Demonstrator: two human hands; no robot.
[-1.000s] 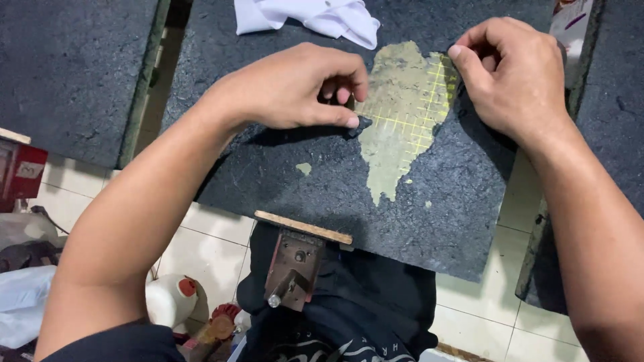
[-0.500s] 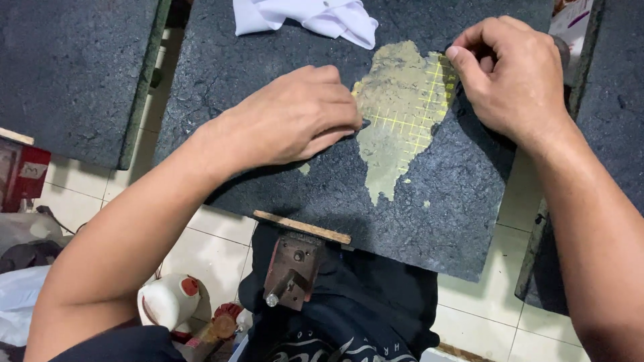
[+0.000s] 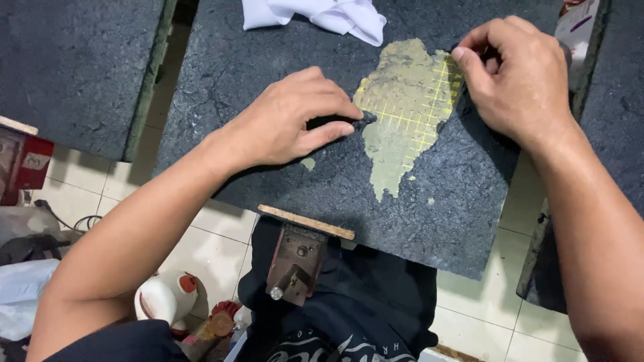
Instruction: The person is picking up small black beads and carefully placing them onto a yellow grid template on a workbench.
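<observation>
On the dark board (image 3: pixel 282 60), the left hand (image 3: pixel 285 124) pinches a peeling black layer (image 3: pixel 335 123).

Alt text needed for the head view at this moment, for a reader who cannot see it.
Two bare hands work at a yellowish gridded patch exposed on a dark textured board: the left hand presses fingertips at the patch's left edge, and the right hand pinches at its upper right edge. A white cloth lies at the board's top; tiled floor shows below.

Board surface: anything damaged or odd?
Yes. The dark board has a ragged patch in its upper middle where the dark coating is gone, baring a yellowish gridded layer. Left hand and right hand press at its edges. Small flecks lie below it.
</observation>
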